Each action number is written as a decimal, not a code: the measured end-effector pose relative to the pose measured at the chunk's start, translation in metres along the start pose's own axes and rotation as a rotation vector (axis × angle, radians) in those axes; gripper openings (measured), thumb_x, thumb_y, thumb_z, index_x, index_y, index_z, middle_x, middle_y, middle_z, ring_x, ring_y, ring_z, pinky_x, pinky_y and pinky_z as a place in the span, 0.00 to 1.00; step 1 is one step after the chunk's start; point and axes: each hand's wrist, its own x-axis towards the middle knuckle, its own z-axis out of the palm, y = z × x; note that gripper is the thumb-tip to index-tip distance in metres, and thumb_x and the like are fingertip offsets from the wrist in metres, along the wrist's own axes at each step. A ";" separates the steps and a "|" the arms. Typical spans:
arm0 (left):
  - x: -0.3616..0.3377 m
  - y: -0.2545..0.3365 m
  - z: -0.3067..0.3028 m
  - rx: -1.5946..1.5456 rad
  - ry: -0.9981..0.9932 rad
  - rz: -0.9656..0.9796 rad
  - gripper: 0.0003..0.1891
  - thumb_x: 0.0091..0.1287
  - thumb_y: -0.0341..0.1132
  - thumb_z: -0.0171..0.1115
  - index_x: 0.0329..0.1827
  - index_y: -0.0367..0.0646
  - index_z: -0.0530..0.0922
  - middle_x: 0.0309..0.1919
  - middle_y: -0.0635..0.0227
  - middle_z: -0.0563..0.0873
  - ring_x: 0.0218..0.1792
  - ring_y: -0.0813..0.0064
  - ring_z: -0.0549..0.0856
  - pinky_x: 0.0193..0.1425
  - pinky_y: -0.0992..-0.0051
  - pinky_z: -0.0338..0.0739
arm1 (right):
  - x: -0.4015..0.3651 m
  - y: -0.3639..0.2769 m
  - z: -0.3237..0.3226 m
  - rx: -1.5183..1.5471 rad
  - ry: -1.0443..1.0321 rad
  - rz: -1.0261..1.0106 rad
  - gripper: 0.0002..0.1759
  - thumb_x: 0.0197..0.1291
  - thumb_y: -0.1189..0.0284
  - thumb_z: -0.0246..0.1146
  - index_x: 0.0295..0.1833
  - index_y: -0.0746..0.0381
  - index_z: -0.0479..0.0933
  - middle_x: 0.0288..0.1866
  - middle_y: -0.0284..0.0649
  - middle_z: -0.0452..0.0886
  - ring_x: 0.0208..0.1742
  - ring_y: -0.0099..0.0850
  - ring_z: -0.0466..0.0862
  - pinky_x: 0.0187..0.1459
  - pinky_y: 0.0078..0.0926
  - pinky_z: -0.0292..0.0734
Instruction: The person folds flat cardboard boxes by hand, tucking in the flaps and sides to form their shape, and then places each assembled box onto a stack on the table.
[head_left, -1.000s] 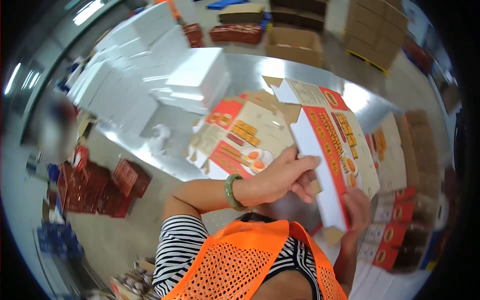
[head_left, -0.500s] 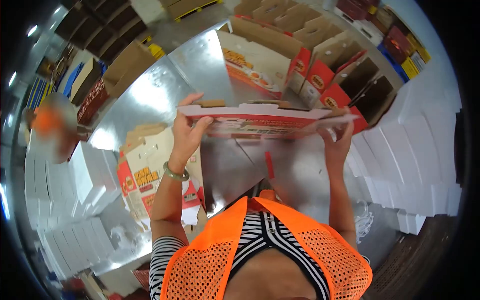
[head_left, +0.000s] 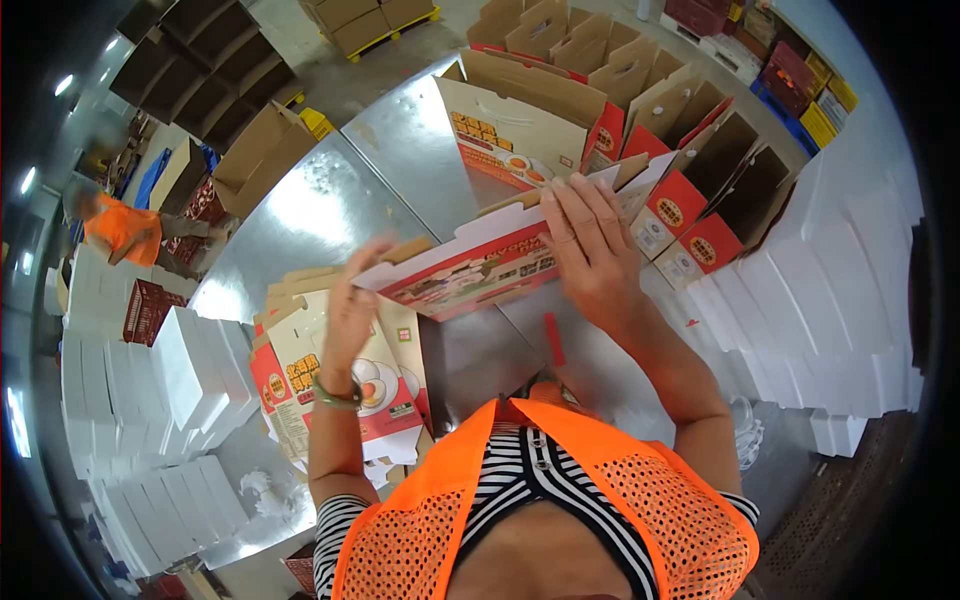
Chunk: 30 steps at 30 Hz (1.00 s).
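Note:
A partly folded cardboard carton (head_left: 480, 268) with a red printed side and white-edged flaps stands tilted on the metal table in front of me. At its left end, my left hand (head_left: 352, 305) is blurred, its thumb and fingers around the corner flap. My right hand (head_left: 597, 245) lies over the upper edge near the right end, fingers long across the flap and thumb side against the red face. Beside my left forearm lies a stack of flat printed cartons (head_left: 345, 365). Behind the held carton stands an open carton (head_left: 515, 135) with egg pictures.
Several opened cartons (head_left: 680, 205) stand in rows at the far right of the metal table (head_left: 300, 190). White foam boxes (head_left: 810, 320) are stacked to the right, and more white boxes (head_left: 200, 370) to the left. A person in an orange vest (head_left: 125, 232) stands at the far left.
The held carton has tilted, its right end now farther away and higher. My right hand has moved from the carton's right end onto its upper edge. My left hand has shifted slightly down and left.

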 end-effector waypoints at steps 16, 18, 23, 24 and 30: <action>0.129 0.084 0.063 0.051 -0.906 0.258 0.25 0.77 0.43 0.55 0.74 0.46 0.72 0.52 0.63 0.91 0.56 0.61 0.88 0.62 0.66 0.80 | 0.016 0.007 -0.031 0.047 -0.091 0.014 0.14 0.55 0.70 0.68 0.46 0.60 0.79 0.48 0.37 0.78 0.51 0.34 0.78 0.58 0.36 0.66; 0.125 0.088 0.059 0.055 -0.922 0.229 0.25 0.77 0.42 0.55 0.76 0.47 0.71 0.52 0.63 0.91 0.55 0.61 0.88 0.62 0.66 0.80 | 0.020 0.005 -0.035 0.081 -0.114 0.006 0.11 0.53 0.70 0.67 0.43 0.59 0.78 0.45 0.35 0.78 0.48 0.34 0.77 0.56 0.36 0.66; 0.109 0.096 0.055 0.090 -0.952 0.252 0.31 0.75 0.48 0.59 0.76 0.40 0.70 0.62 0.55 0.84 0.64 0.56 0.83 0.70 0.65 0.74 | 0.023 0.002 -0.043 0.098 -0.220 -0.067 0.13 0.49 0.74 0.66 0.43 0.57 0.79 0.43 0.35 0.79 0.50 0.34 0.77 0.53 0.36 0.66; 0.106 0.098 0.058 0.331 -0.946 0.445 0.33 0.73 0.49 0.62 0.75 0.40 0.70 0.61 0.54 0.84 0.67 0.54 0.79 0.70 0.63 0.74 | 0.023 0.000 -0.045 0.097 -0.216 -0.073 0.13 0.49 0.74 0.66 0.43 0.57 0.79 0.43 0.35 0.79 0.50 0.34 0.77 0.53 0.36 0.66; 0.105 0.096 0.059 0.398 -0.709 0.653 0.33 0.67 0.58 0.64 0.66 0.42 0.77 0.58 0.63 0.84 0.70 0.52 0.74 0.70 0.58 0.71 | 0.020 0.015 -0.060 0.259 -0.466 -0.004 0.14 0.48 0.77 0.65 0.43 0.59 0.79 0.41 0.36 0.84 0.52 0.38 0.78 0.53 0.33 0.68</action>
